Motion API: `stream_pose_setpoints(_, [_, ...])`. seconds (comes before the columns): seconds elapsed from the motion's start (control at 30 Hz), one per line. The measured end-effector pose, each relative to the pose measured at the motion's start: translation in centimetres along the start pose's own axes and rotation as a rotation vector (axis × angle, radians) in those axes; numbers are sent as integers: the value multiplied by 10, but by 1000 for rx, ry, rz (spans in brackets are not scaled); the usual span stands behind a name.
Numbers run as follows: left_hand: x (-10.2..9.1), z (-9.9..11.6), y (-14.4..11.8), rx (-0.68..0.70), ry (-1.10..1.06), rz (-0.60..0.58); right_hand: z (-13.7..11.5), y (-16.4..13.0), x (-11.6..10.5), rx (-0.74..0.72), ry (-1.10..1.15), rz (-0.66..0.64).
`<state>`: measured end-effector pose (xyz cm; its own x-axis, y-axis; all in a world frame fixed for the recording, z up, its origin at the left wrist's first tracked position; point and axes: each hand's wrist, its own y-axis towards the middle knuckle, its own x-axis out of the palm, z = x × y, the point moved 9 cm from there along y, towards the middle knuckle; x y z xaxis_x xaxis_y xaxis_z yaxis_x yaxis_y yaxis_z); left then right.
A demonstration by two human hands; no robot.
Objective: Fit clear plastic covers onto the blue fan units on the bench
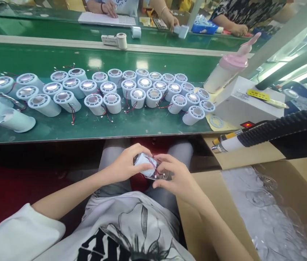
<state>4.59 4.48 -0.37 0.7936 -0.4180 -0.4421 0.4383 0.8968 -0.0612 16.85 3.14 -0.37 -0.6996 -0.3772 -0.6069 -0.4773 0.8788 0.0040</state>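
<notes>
At the lower centre of the frame, the left hand (125, 165) wraps around a small white cylinder (146, 164) with thin red wires, held over the lap. The right hand (176, 177) meets it from the right, its fingertips (159, 159) touching a clear round part (159, 175) at the cylinder's end. Across the upper half, a green conveyor belt (148, 123) carries rows of similar white cylinders (131, 90). At right sit a pink-topped bottle (225, 72) and an open cardboard box (300, 181).

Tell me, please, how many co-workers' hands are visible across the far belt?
3 hands: one on the white panel, one holding a pale block at centre, one beside the blue tray at right; others may be hidden.
</notes>
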Motion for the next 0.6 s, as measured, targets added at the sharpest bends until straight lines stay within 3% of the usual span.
stream_pose_setpoints(0.07, [1, -5, 1, 32, -34, 32, 3, -2, -7, 58, 199, 47])
stream_pose_setpoints(0.17, [6, -11, 2, 130, -7, 25, 9, -6, -16, 125, 324, 152])
stream_pose_setpoints(0.33, [17, -14, 6, 224, 24, -81, 32, -13, -19, 258, 498, 262])
stream_pose_setpoints(0.5, [30, -13, 14, 106, -225, -261, 50, -18, -21, 362, 772, 297])
stream_pose_setpoints(0.6, [37, -16, 16, -29, -470, -315, 36, -17, -27, 201, 710, 231])
